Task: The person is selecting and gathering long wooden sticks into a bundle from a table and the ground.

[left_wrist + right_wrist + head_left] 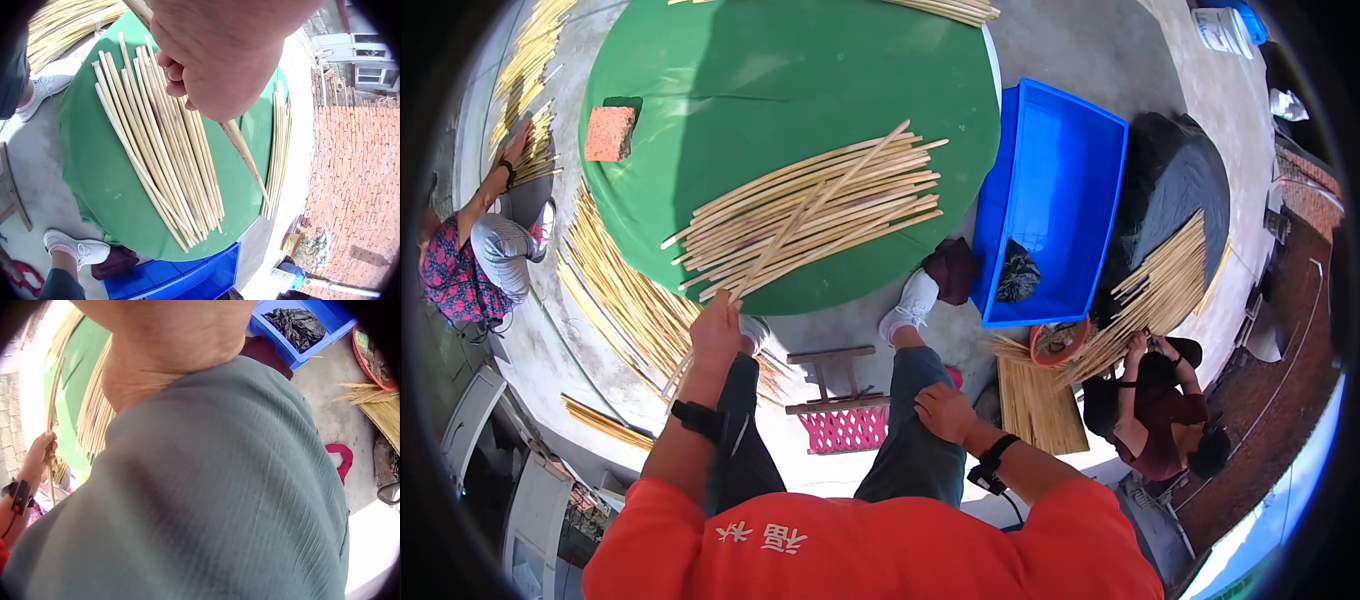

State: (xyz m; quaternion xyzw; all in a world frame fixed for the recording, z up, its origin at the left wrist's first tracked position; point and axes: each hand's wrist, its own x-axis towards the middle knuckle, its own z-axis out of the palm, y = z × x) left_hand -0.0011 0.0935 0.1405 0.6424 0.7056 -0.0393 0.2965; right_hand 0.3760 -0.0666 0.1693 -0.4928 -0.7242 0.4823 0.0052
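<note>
My left hand (716, 328) grips the lower end of a long pale plant stalk (245, 153), fingers curled round it. In the head view the stalk slants across a spread of similar stalks (900, 207) on the round green-covered table (800, 70). Those stalks lie roughly side by side, several with brownish marks, as the left wrist view shows. On my right knee rests my right hand (945, 412), holding nothing, its fingers draped over the dark trouser leg (219, 487). Its fingers are out of sight in the right wrist view.
A brick piece (609, 134) sits on the table's left side. To the right stands a blue tub (1065, 190) with a black plastic bag (1017, 272) inside. More stalks (625, 290) lie on the ground at left. One person (475, 250) crouches left, another (1160, 410) right.
</note>
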